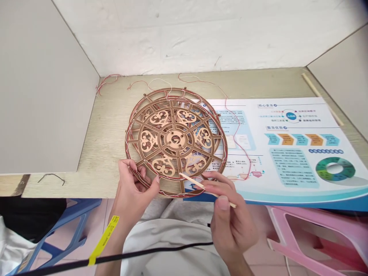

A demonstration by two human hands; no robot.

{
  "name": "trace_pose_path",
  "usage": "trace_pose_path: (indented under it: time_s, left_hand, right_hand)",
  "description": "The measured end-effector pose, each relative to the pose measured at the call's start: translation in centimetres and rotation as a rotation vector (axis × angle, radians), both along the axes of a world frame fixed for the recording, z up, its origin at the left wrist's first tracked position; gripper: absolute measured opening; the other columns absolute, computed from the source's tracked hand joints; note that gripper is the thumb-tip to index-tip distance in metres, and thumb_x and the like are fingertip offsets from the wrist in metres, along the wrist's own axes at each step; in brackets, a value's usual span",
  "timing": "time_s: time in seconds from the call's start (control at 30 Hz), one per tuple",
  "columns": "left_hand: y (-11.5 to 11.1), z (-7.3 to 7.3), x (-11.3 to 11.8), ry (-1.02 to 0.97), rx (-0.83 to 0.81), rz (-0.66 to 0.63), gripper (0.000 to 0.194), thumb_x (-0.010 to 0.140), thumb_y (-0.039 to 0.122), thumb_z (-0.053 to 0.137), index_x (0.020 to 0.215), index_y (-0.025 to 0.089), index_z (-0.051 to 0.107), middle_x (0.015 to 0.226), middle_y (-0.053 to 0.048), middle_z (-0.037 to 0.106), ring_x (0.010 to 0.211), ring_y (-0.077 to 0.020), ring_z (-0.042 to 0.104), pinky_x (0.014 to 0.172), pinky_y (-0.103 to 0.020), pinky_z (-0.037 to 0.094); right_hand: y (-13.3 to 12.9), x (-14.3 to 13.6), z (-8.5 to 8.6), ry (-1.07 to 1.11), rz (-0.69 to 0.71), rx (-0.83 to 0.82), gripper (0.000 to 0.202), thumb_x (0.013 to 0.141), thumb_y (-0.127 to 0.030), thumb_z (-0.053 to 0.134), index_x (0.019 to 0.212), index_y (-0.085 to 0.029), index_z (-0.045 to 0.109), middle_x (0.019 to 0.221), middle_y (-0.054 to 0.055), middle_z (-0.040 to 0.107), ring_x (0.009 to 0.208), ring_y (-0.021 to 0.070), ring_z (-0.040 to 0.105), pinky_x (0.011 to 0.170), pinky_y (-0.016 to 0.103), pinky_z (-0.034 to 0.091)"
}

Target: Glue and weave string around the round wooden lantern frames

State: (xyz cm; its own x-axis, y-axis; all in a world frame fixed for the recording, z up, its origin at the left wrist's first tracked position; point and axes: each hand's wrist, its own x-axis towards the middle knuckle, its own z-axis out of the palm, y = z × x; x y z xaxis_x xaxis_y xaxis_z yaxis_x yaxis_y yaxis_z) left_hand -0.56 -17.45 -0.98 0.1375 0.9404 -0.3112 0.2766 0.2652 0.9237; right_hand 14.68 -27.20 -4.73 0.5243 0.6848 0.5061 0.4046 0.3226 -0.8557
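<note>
A round bronze-coloured openwork frame (177,156), with scroll ornaments and red and white wires around its rim, lies tilted over a similar round frame (153,93) behind it. My left hand (137,184) grips the near left rim of the front frame, fingers beneath and thumb on top. Between the thumb and fingers of my right hand (230,214) is a thin wooden stick (207,190). Its tip touches or nearly touches the frame's lower inner ring. Loose red and white wires (238,134) trail from the frames to the back and right.
Under the frames' right side lies a printed poster (293,168). Another wooden stick (322,99) rests at the back right. Red wires (107,81) lie by the left partition (43,88), and a dark wire (53,176) near the front edge. A black cable (155,250) crosses below.
</note>
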Motion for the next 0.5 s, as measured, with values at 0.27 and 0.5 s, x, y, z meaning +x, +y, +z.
trace_pose_path:
  time_s: [0.27, 0.5]
  left_hand:
    - [0.8, -0.1, -0.7, -0.009, -0.027, -0.065, 0.056, 0.072, 0.029, 0.078, 0.092, 0.028, 0.025, 0.081, 0.011, 0.045, 0.061, -0.0055, 0.053, 0.054, -0.016, 0.046]
    - [0.6, 0.3, 0.0, 0.002, 0.034, 0.0, 0.052, 0.071, 0.031, 0.076, 0.093, 0.027, 0.029, 0.08, 0.01, 0.048, 0.059, -0.0049, 0.051, 0.053, -0.016, 0.046]
  right_hand:
    - [0.4, 1.0, 1.6, 0.623, -0.084, -0.083, 0.015, 0.099, -0.034, 0.066, 0.091, -0.025, 0.076, 0.077, 0.002, 0.075, 0.081, 0.0191, 0.072, 0.079, 0.037, 0.058]
    - [-0.1, 2.9, 2.5, 0.844, -0.002, -0.092, 0.018, 0.086, -0.032, 0.081, 0.078, -0.024, 0.067, 0.066, -0.003, 0.068, 0.061, 0.0111, 0.062, 0.057, 0.023, 0.051]
